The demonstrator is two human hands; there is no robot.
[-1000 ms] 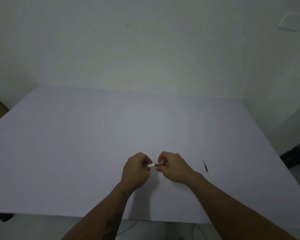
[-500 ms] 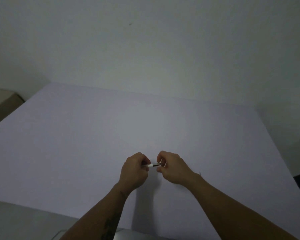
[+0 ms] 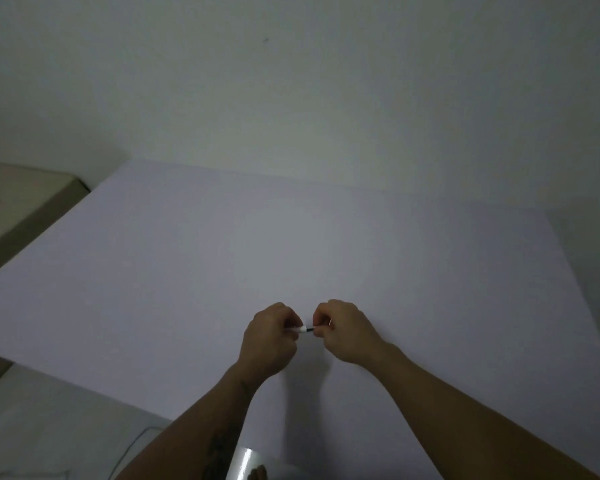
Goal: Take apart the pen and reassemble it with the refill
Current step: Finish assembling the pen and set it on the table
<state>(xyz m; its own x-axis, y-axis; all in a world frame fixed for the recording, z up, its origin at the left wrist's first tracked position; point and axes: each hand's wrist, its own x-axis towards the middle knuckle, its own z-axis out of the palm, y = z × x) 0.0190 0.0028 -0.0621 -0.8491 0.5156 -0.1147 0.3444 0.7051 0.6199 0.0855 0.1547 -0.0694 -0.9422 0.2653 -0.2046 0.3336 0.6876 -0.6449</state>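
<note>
A small pen (image 3: 303, 329) with a white part and a dark part is held level between my two hands, just above the white table (image 3: 222, 244). My left hand (image 3: 269, 337) is closed around the white end. My right hand (image 3: 343, 329) pinches the dark end with its fingertips. Most of the pen is hidden inside the fists; only a short stretch shows in the gap between them. No loose refill shows on the table.
The table's left edge runs diagonally, with a beige piece of furniture (image 3: 21, 202) beyond it. A thin cable (image 3: 132, 448) lies on the floor below the near edge. A bare wall stands behind the table.
The view has swung left, so the refill that lay on the table right of my right hand is out of sight. My hands stay together on the pen, with slightly more of it showing.
</note>
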